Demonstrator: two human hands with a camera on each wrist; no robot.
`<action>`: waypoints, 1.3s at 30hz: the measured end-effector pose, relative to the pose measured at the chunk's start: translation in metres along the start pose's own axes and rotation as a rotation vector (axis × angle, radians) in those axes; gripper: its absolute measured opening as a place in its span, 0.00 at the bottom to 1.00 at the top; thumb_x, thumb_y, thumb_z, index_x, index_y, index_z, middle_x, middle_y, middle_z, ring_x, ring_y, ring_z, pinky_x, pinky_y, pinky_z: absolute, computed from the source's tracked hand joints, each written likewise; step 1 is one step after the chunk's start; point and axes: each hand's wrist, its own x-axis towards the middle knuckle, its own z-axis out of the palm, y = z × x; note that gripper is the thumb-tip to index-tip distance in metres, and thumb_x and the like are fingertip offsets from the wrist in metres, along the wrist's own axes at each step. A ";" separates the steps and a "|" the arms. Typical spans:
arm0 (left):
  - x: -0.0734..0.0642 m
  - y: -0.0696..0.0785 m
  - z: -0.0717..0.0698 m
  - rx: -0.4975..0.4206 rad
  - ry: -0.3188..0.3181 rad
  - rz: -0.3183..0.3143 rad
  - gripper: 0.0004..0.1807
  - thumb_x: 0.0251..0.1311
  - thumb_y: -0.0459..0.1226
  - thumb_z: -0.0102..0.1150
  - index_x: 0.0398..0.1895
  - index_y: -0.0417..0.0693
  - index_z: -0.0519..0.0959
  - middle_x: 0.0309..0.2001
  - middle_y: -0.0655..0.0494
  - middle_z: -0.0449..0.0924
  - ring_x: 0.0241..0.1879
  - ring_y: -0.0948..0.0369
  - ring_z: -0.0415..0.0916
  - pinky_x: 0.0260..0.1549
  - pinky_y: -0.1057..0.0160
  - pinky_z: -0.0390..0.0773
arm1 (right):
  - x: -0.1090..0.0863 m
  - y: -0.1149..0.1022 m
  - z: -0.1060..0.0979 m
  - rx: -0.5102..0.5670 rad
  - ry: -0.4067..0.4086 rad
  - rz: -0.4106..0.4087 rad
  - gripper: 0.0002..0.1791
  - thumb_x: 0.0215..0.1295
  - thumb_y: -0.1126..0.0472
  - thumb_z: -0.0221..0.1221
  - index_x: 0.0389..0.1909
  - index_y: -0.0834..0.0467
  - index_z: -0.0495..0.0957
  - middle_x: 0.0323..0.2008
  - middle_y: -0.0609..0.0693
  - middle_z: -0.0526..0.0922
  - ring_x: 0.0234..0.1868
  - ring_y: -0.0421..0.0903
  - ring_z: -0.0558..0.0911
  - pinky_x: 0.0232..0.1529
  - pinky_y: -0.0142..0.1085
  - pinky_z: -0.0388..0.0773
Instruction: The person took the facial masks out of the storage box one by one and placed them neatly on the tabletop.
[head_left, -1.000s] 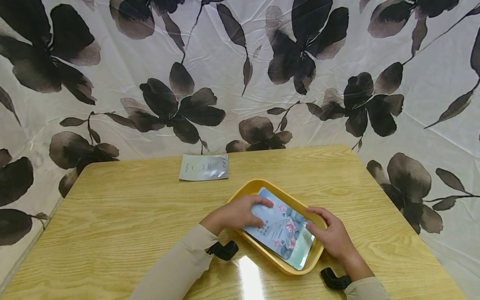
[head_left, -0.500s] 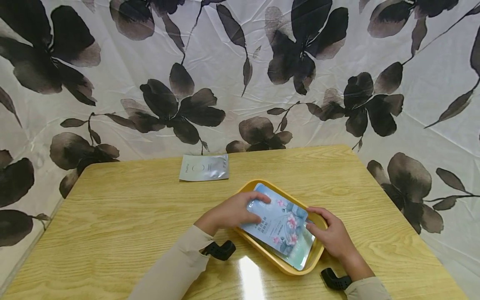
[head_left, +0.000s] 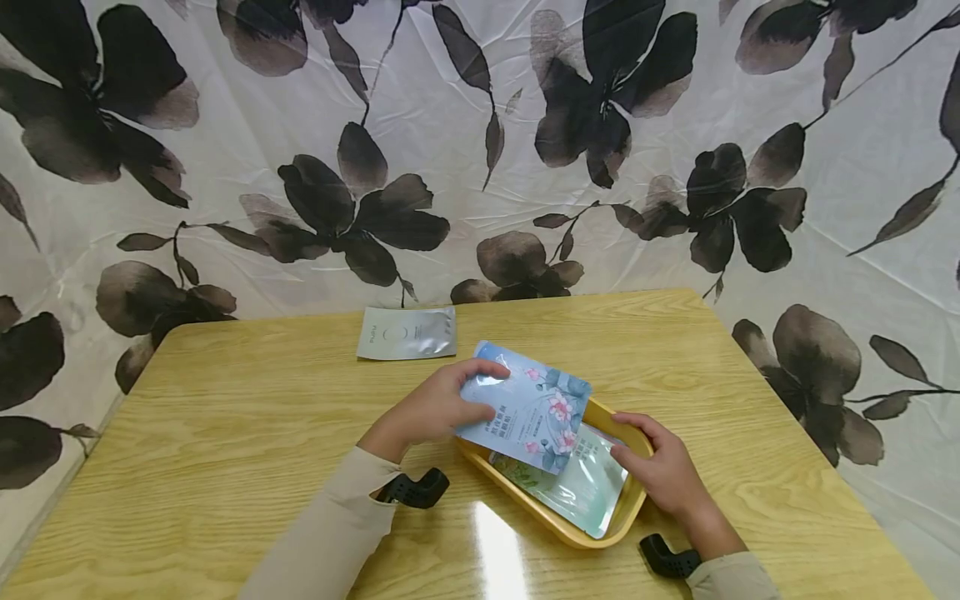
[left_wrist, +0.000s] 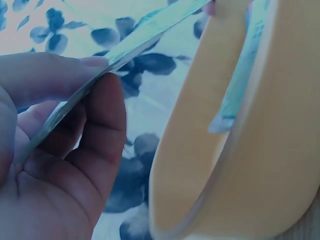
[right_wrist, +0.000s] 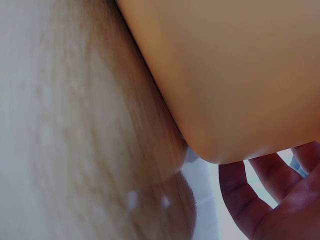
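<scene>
In my left hand (head_left: 431, 410) I pinch a pale blue sheet mask packet (head_left: 528, 412) printed with pink flowers. It hangs tilted above the left part of a yellow plastic basket (head_left: 551, 523). The left wrist view shows the packet (left_wrist: 145, 42) edge-on between thumb and fingers, apart from the basket wall (left_wrist: 272, 175). My right hand (head_left: 671, 471) grips the basket's right end, thumb over the rim and fingers outside. A green packet (head_left: 592, 483) lies inside, partly covered by the blue one. Seen from the right wrist, several fingers (right_wrist: 232, 187) touch the basket's outer wall.
A silver packet (head_left: 408, 335) lies flat near the table's back edge, left of the basket. The wood-grain table (head_left: 225, 433) ends at a white floral cloth (head_left: 465, 242) behind. Black wrist devices (head_left: 420, 490) sit at both wrists.
My left hand has lifted the blue packet up and leftward, partly out of the basket, and more of the green packet shows. My right hand has stayed on the rim.
</scene>
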 end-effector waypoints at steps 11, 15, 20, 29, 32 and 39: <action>-0.009 -0.006 -0.029 -0.023 0.170 0.005 0.25 0.60 0.25 0.64 0.62 0.45 0.75 0.52 0.42 0.75 0.40 0.52 0.80 0.41 0.58 0.83 | 0.000 -0.001 0.000 -0.002 -0.008 0.021 0.22 0.65 0.69 0.63 0.60 0.67 0.75 0.61 0.64 0.75 0.56 0.56 0.77 0.46 0.29 0.78; -0.012 -0.010 -0.038 -0.023 0.213 -0.008 0.26 0.61 0.26 0.64 0.63 0.45 0.74 0.55 0.42 0.72 0.44 0.51 0.78 0.43 0.60 0.81 | 0.000 -0.002 0.000 0.018 -0.014 0.026 0.22 0.65 0.70 0.63 0.60 0.68 0.75 0.60 0.66 0.75 0.55 0.57 0.77 0.45 0.29 0.79; -0.018 -0.013 -0.054 0.002 0.284 -0.041 0.28 0.62 0.28 0.63 0.66 0.48 0.72 0.61 0.43 0.68 0.47 0.50 0.75 0.44 0.62 0.80 | 0.000 -0.001 0.000 -0.007 -0.013 0.019 0.21 0.66 0.69 0.63 0.59 0.67 0.76 0.60 0.65 0.75 0.56 0.56 0.77 0.47 0.29 0.78; -0.028 -0.021 -0.077 0.010 0.354 -0.087 0.31 0.64 0.28 0.62 0.70 0.48 0.69 0.64 0.42 0.65 0.50 0.48 0.74 0.43 0.66 0.80 | 0.000 0.000 0.001 -0.018 -0.004 0.006 0.21 0.65 0.69 0.64 0.59 0.67 0.76 0.59 0.65 0.76 0.54 0.53 0.78 0.46 0.29 0.79; -0.031 -0.027 -0.083 0.007 0.372 -0.105 0.31 0.65 0.29 0.62 0.71 0.48 0.68 0.64 0.41 0.65 0.50 0.50 0.73 0.42 0.68 0.79 | 0.000 0.000 0.001 -0.021 -0.002 0.001 0.21 0.65 0.69 0.63 0.59 0.67 0.76 0.59 0.65 0.76 0.53 0.54 0.78 0.45 0.29 0.79; -0.036 -0.051 -0.095 -0.058 0.394 -0.129 0.31 0.66 0.30 0.62 0.72 0.46 0.66 0.65 0.40 0.62 0.51 0.50 0.70 0.40 0.70 0.77 | 0.000 0.000 0.000 -0.044 -0.001 -0.002 0.21 0.65 0.69 0.63 0.58 0.67 0.76 0.58 0.64 0.77 0.53 0.50 0.78 0.46 0.29 0.78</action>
